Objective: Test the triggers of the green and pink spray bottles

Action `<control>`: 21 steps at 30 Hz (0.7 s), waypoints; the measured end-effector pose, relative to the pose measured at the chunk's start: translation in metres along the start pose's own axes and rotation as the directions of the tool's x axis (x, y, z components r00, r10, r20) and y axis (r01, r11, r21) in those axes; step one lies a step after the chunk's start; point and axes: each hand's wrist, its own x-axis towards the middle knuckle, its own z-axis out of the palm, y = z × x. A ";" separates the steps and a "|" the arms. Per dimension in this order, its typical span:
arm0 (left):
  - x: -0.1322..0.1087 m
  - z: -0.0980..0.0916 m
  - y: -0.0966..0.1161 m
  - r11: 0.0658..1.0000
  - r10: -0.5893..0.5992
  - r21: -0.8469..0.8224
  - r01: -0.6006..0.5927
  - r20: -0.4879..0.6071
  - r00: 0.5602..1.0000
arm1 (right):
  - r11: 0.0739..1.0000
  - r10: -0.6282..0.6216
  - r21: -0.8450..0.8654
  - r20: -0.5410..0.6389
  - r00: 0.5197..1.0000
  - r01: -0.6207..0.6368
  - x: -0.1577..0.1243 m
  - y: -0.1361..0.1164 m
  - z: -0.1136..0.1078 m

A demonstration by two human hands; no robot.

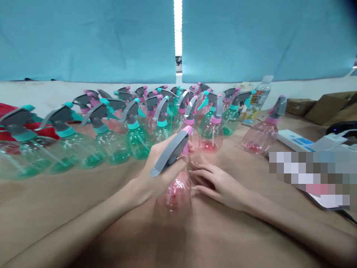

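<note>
A pink spray bottle (175,191) with a grey trigger head (170,152) stands on the brown table (111,208) right in front of me. My left hand (158,169) is wrapped round its neck and trigger head. My right hand (216,180) rests against the bottle's right side, fingers stretched toward it and held together.
Several green and pink spray bottles (136,137) stand in rows behind, across the left and middle. One pink bottle (260,134) stands apart at the right, near a white power strip (295,140) and cardboard boxes (326,106). Blue curtains (89,37) hang behind.
</note>
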 end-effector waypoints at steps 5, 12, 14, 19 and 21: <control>0.001 0.008 -0.001 1.000 0.013 -0.009 -0.013 -0.066 0.998 | 0.996 0.054 0.066 -0.003 0.999 -0.053 -0.014 -0.019 -0.019; 0.012 0.033 0.002 0.998 0.039 -0.048 -0.044 -0.099 0.994 | 0.994 0.092 0.060 -0.100 0.991 -0.086 -0.026 -0.043 -0.047; 0.016 0.045 0.006 0.997 0.055 -0.041 -0.059 -0.099 0.994 | 0.993 0.103 0.063 -0.137 0.985 -0.096 -0.027 -0.049 -0.051; 0.026 0.074 0.021 0.992 0.092 -0.085 -0.093 -0.012 0.996 | 0.966 0.214 0.193 -0.226 0.950 -0.172 -0.027 -0.051 -0.054; 0.032 0.082 0.028 0.992 0.077 -0.106 -0.073 0.036 0.996 | 0.958 0.263 0.192 -0.272 0.926 -0.215 -0.030 -0.048 -0.055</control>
